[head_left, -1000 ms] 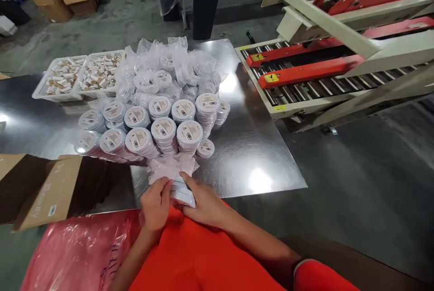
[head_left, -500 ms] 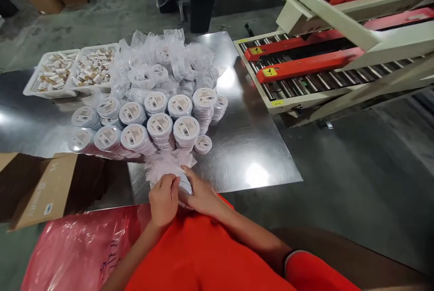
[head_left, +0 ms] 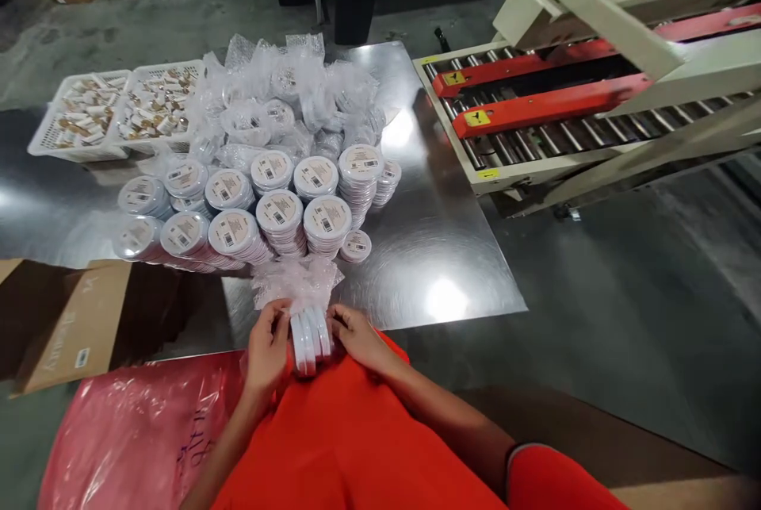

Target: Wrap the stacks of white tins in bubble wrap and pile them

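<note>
Left hand (head_left: 267, 347) and right hand (head_left: 358, 338) are gripping a short row of discs (head_left: 309, 335) on edge between them, bubble wrap (head_left: 297, 281) just beyond; can't tell whether the wrap also goes around the row. Main risk: it looks held mostly from both ends, so an uneven squeeze or one hand letting up could fan the discs and spill them off the near edge of the table (head_left: 410, 280). Also, stacks (head_left: 279, 210) stand right past the wrap and some look tilted, so a forward bump could topple them.
</note>
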### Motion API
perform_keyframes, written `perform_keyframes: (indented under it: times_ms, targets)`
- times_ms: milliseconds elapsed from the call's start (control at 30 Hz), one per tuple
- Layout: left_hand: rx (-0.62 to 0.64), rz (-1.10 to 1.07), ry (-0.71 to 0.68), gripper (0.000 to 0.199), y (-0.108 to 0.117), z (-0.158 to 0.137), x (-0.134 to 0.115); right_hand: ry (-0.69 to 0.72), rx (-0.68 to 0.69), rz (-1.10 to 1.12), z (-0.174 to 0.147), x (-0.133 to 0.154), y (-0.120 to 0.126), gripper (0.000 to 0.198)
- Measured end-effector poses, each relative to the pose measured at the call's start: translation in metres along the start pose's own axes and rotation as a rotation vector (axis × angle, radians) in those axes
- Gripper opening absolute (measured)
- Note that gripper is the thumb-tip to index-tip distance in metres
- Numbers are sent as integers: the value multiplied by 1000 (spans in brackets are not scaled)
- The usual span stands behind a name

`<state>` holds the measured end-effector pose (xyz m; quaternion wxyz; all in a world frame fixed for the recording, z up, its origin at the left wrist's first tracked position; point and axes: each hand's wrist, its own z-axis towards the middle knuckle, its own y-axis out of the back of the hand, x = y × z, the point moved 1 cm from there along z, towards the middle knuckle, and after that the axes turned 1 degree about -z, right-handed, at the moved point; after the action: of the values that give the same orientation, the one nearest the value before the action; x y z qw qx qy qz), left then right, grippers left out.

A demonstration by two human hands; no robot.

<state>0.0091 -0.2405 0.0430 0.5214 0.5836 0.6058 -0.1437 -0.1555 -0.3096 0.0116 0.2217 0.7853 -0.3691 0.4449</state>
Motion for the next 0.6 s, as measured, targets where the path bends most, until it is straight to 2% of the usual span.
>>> perform_keyframes:
  times_ms: [100, 267, 367, 467, 600]
  targets:
    - [47, 86, -38, 28, 5, 1, 11, 74, -79, -169, 1, 4, 5, 11]
    - [139, 260, -178, 35, 17, 7, 10, 112, -35, -240, 3, 16, 6, 12]
    - [177, 295, -193, 36, 21, 9, 2, 99, -32, -259, 6, 21, 6, 12]
    - [156, 332, -211, 36, 22, 9, -5, 132, -36, -240, 8, 27, 7, 12]
    - [68, 361, -234, 37, 23, 7, -12, 154, -21, -190, 8, 36, 8, 12]
